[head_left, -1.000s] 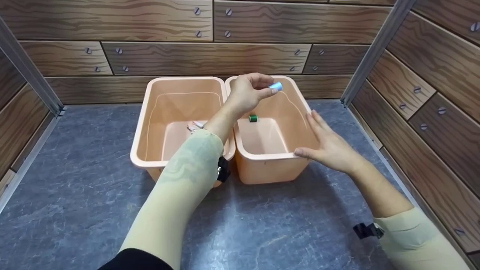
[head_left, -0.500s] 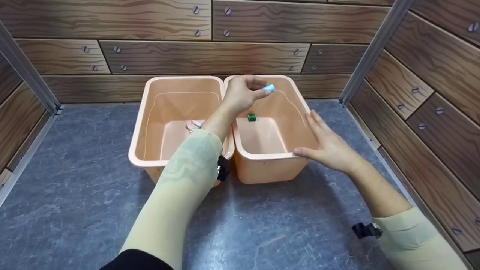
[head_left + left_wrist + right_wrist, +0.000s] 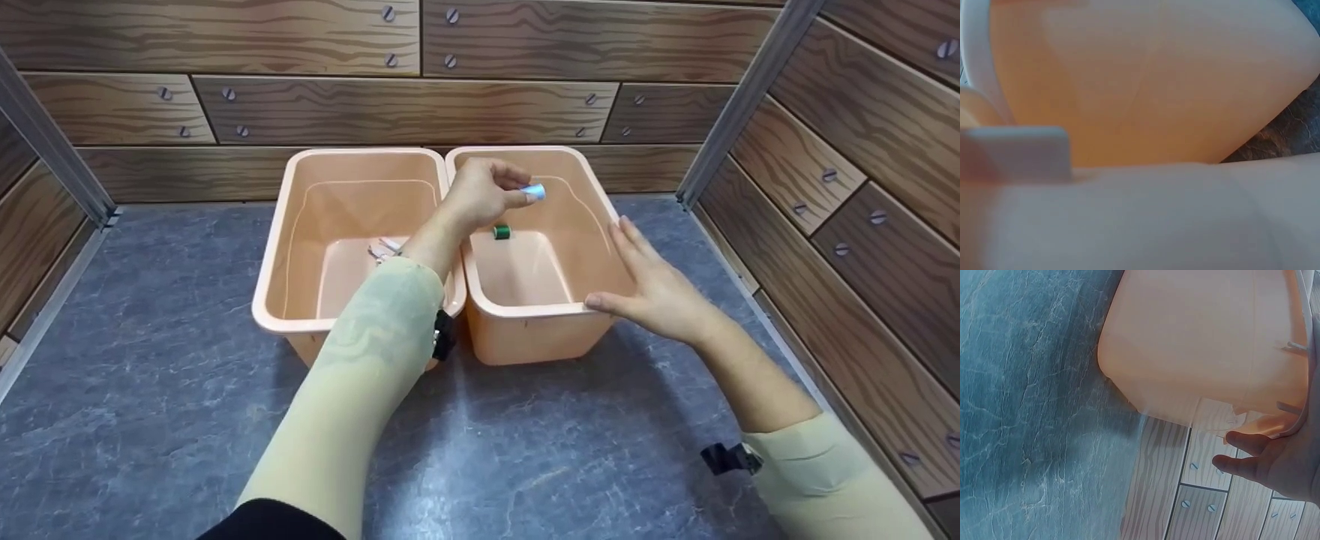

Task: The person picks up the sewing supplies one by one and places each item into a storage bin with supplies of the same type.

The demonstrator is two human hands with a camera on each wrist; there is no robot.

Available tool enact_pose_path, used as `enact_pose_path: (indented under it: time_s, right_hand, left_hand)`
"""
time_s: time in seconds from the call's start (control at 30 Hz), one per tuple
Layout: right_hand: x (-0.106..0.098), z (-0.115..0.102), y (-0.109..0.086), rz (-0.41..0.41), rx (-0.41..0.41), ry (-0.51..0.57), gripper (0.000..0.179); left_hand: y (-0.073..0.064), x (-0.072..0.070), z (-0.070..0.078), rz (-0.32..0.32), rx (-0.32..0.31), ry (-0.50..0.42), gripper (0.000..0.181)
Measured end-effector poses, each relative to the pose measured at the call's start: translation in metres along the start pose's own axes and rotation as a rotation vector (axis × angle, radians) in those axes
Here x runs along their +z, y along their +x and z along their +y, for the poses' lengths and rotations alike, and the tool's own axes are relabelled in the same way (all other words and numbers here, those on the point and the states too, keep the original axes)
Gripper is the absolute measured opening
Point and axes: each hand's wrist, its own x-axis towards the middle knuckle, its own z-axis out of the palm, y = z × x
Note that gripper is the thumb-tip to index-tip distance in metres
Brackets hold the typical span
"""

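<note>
My left hand is over the right-hand peach bin, pinching a small light-blue cylinder between thumb and fingers. Below it, a green thread spool lies inside that bin near its left wall. At the bin's front right corner my right hand rests on the rim, fingers straight and spread, the thumb on the front edge. The right wrist view shows the fingers of this hand outside the bin wall. In the left wrist view only sleeve and bin wall appear; the hand is hidden.
A second peach bin stands against the first on the left. Small white and reddish items lie in it, partly behind my left forearm. Wood-pattern panels enclose the blue-grey marbled surface.
My left hand has shifted slightly left and lower over the right-hand bin, still pinching the light-blue cylinder. My right hand stays at the rim.
</note>
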Motion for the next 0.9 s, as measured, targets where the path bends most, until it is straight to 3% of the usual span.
enact_pose_path:
  time_s: [0.53, 0.9]
  right_hand:
    - [0.001, -0.005, -0.002, -0.004, -0.002, -0.008, 0.112]
    - [-0.001, 0.003, 0.001, 0.007, -0.001, -0.01, 0.112]
  left_hand:
    - [-0.008, -0.003, 0.003, 0.073, -0.03, -0.047, 0.037]
    - [-0.025, -0.019, 0.03, 0.072, -0.001, -0.013, 0.052]
